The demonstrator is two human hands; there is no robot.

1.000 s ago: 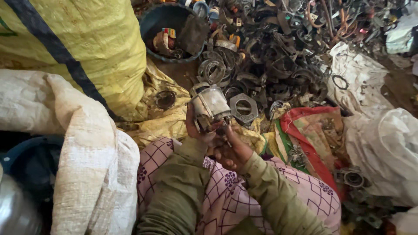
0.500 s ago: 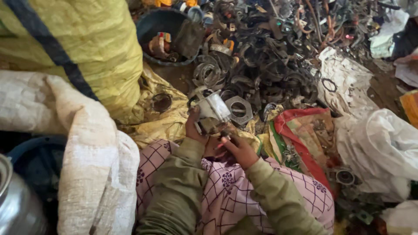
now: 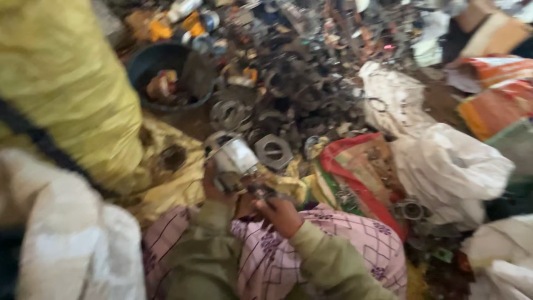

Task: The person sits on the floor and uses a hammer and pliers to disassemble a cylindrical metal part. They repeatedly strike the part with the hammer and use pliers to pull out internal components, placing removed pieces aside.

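Scrap metal (image 3: 311, 94) fills the ground ahead, a dark heap of rings, nuts and machine parts, all softened by motion blur. Low in the middle of the view the left hand (image 3: 214, 186) is wrapped around the underside of a grey metal motor part (image 3: 232, 158), a stubby cylinder with a pale end face, fingers closed on it and holding it just above the lap. The right hand (image 3: 283, 214) sits just beside it, lower and to the right, fingers curled toward a small dark piece (image 3: 261, 191) at the part's base; the blur hides whether they actually pinch it or only touch it. Both forearms wear olive-green sleeves (image 3: 327, 261) and rest over a pink patterned cloth (image 3: 344, 233) across the knees. A large hexagonal nut (image 3: 273, 151) lies on the heap just beyond the held part. A black tub (image 3: 139, 64) with bits inside stands farther back on the left, next to a bulging yellow sack (image 3: 61, 89). White sacks (image 3: 444, 166) lie to the right, near a red and green woven bag (image 3: 361, 166).
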